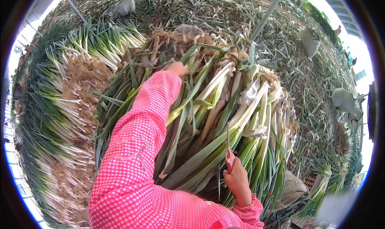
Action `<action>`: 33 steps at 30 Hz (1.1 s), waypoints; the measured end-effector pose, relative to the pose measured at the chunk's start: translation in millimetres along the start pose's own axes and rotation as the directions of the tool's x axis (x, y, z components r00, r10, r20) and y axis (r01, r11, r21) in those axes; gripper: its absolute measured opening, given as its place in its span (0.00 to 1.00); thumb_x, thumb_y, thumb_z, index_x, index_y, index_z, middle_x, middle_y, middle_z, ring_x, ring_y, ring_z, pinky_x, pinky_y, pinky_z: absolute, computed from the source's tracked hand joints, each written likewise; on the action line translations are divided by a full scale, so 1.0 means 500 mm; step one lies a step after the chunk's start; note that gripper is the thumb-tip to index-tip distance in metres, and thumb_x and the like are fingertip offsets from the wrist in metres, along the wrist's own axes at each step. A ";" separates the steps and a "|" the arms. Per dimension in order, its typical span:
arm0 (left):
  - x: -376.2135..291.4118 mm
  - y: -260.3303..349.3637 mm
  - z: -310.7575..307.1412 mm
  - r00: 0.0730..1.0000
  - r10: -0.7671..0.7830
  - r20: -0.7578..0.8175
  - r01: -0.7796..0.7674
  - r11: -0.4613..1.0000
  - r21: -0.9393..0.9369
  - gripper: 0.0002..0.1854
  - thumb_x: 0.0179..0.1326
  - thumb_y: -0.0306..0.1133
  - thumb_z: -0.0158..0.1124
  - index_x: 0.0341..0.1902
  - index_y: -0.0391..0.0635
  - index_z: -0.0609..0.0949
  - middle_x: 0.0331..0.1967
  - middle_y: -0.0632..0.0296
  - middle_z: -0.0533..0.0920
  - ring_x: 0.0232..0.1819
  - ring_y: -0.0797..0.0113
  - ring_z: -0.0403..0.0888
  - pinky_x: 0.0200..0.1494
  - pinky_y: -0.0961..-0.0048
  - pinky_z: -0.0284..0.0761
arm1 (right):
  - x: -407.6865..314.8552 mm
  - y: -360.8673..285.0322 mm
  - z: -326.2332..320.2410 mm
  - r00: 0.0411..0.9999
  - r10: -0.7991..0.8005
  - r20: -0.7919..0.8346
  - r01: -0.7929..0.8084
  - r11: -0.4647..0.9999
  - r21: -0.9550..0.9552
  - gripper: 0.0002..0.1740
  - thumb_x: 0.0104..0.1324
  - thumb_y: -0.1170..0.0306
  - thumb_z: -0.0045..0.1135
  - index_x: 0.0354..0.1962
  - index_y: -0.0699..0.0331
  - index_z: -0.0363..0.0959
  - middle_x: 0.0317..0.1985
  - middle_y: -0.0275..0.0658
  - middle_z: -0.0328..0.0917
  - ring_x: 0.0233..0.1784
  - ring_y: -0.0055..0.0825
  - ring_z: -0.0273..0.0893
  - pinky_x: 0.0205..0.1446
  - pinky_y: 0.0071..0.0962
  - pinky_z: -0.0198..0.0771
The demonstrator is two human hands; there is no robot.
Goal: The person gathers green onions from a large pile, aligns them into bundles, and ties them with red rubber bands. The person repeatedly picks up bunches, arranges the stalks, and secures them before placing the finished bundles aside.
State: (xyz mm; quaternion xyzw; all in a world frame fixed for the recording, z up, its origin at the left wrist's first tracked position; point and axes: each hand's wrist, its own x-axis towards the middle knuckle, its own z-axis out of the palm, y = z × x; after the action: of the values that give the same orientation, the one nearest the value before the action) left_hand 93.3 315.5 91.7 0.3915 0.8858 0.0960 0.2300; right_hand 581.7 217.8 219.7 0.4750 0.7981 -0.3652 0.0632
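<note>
A large heap of untrimmed leeks (pixel 210 108), with dry leaves and brown roots, lies right before me. My left hand (pixel 178 69) reaches into the upper part of the heap, among leaves near the roots; its fingers are partly hidden, and whether they grip a leek cannot be told. Lower right, my right hand (pixel 237 181) holds a knife by its reddish handle (pixel 230 161). The thin, brownish blade points up and away from me over the leek leaves. Both my sleeves are pink-and-white checked.
Cleaned leeks (pixel 60 117) with white stems lie in long rows at the left, roots inward. Leaf litter (pixel 300 72) covers the ground beyond and to the right. A metal pole (pixel 267 15) rises behind the heap. Grey-green sacks (pixel 309 44) and more leeks (pixel 321 181) are at the right.
</note>
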 end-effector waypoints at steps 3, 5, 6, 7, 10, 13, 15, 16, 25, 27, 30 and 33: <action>-0.068 -0.003 -0.008 0.964 0.051 0.262 0.000 0.982 -0.190 0.28 0.45 0.52 0.69 0.37 0.35 0.82 0.27 0.52 0.82 0.28 0.63 0.79 0.34 0.66 0.73 | -0.037 0.009 -0.001 0.992 -0.055 -0.111 0.062 0.996 0.066 0.30 0.56 0.71 0.53 0.56 0.68 0.59 0.38 0.62 0.76 0.41 0.62 0.74 0.45 0.51 0.70; -0.162 0.013 0.002 0.962 0.188 0.198 -0.137 0.959 -0.248 0.27 0.44 0.51 0.69 0.36 0.36 0.81 0.25 0.54 0.81 0.27 0.62 0.79 0.33 0.67 0.73 | -0.037 0.002 -0.017 0.991 -0.094 -0.094 0.104 0.988 0.113 0.29 0.56 0.71 0.52 0.55 0.69 0.58 0.37 0.62 0.75 0.41 0.62 0.74 0.44 0.52 0.69; -0.209 0.017 -0.009 0.965 0.209 0.160 -0.181 0.968 -0.172 0.26 0.45 0.50 0.67 0.36 0.36 0.81 0.25 0.54 0.82 0.27 0.63 0.79 0.34 0.67 0.73 | -0.039 -0.002 -0.022 0.988 -0.132 -0.086 0.143 0.980 0.136 0.28 0.56 0.72 0.52 0.55 0.69 0.58 0.37 0.63 0.75 0.40 0.62 0.74 0.44 0.52 0.69; -0.261 0.019 -0.023 0.978 0.099 0.186 -0.076 0.989 -0.123 0.26 0.46 0.49 0.66 0.37 0.35 0.81 0.28 0.53 0.82 0.30 0.64 0.79 0.34 0.68 0.73 | -0.037 -0.003 -0.029 0.984 -0.171 -0.044 0.176 0.974 0.141 0.28 0.57 0.72 0.51 0.55 0.69 0.58 0.37 0.63 0.75 0.40 0.63 0.74 0.44 0.53 0.69; -0.455 0.006 -0.089 0.968 -0.002 0.251 0.113 0.898 -0.425 0.29 0.52 0.42 0.66 0.53 0.33 0.73 0.36 0.59 0.77 0.34 0.71 0.73 0.37 0.72 0.72 | -0.052 0.020 -0.035 0.972 -0.221 -0.085 0.233 0.954 0.190 0.26 0.57 0.72 0.51 0.53 0.70 0.59 0.35 0.63 0.75 0.39 0.63 0.74 0.43 0.53 0.69; -0.650 0.038 -0.181 0.978 0.079 0.191 0.023 0.878 -0.478 0.25 0.58 0.40 0.63 0.54 0.37 0.73 0.39 0.62 0.77 0.39 0.70 0.74 0.46 0.73 0.72 | -0.077 0.082 -0.034 0.959 -0.260 -0.113 0.279 0.938 0.208 0.26 0.57 0.73 0.51 0.54 0.70 0.58 0.33 0.63 0.75 0.36 0.62 0.75 0.39 0.52 0.70; -0.760 0.087 -0.265 0.980 0.067 0.185 0.018 0.906 -0.424 0.28 0.59 0.45 0.64 0.57 0.38 0.73 0.40 0.64 0.77 0.42 0.74 0.73 0.47 0.74 0.72 | -0.094 0.120 -0.042 0.945 -0.270 -0.184 0.309 0.922 0.235 0.27 0.56 0.74 0.51 0.54 0.69 0.59 0.32 0.63 0.75 0.35 0.61 0.75 0.38 0.51 0.70; -0.803 0.119 -0.292 0.984 0.152 0.098 -0.086 0.869 -0.487 0.28 0.60 0.49 0.62 0.55 0.39 0.73 0.38 0.65 0.77 0.39 0.75 0.73 0.45 0.75 0.72 | -0.103 0.131 -0.046 0.944 -0.253 -0.212 0.302 0.922 0.244 0.27 0.56 0.74 0.52 0.54 0.69 0.59 0.32 0.62 0.75 0.35 0.61 0.75 0.38 0.51 0.71; -0.656 0.224 0.023 0.858 0.296 0.420 -0.047 0.859 -0.509 0.41 0.50 0.53 0.73 0.59 0.36 0.71 0.49 0.55 0.79 0.50 0.67 0.75 0.55 0.70 0.69 | -0.167 0.085 -0.048 0.951 -0.275 -0.142 0.297 0.940 0.169 0.22 0.57 0.73 0.51 0.50 0.67 0.60 0.33 0.60 0.76 0.36 0.60 0.75 0.39 0.51 0.71; -0.640 0.180 0.100 0.845 0.314 0.433 -0.156 0.919 -0.363 0.36 0.51 0.47 0.73 0.58 0.36 0.73 0.49 0.58 0.79 0.48 0.69 0.75 0.54 0.72 0.69 | -0.190 0.101 -0.018 0.947 -0.306 -0.098 0.318 0.937 0.143 0.22 0.57 0.74 0.51 0.49 0.67 0.59 0.33 0.58 0.77 0.36 0.60 0.75 0.39 0.51 0.70; -0.652 0.135 0.150 0.844 0.342 0.414 0.085 0.676 -0.732 0.30 0.49 0.36 0.74 0.55 0.35 0.75 0.45 0.60 0.80 0.46 0.73 0.75 0.51 0.74 0.71 | -0.209 0.109 0.031 0.951 -0.308 0.040 0.305 0.950 0.071 0.19 0.56 0.74 0.50 0.46 0.68 0.59 0.35 0.58 0.77 0.37 0.60 0.75 0.41 0.51 0.70; -0.657 0.116 0.140 0.859 0.356 0.369 0.038 0.673 -0.739 0.30 0.47 0.36 0.75 0.53 0.35 0.76 0.43 0.60 0.81 0.43 0.73 0.77 0.49 0.73 0.72 | -0.160 0.051 0.038 0.940 -0.313 0.135 0.314 0.949 0.009 0.20 0.55 0.74 0.52 0.46 0.69 0.60 0.32 0.63 0.76 0.37 0.61 0.75 0.43 0.53 0.69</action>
State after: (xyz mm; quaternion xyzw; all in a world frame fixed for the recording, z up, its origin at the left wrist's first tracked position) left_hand 357.6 111.4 159.9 0.3576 0.6484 0.3567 0.5696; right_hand 640.8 155.8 228.3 0.3158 0.8597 -0.3969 0.0608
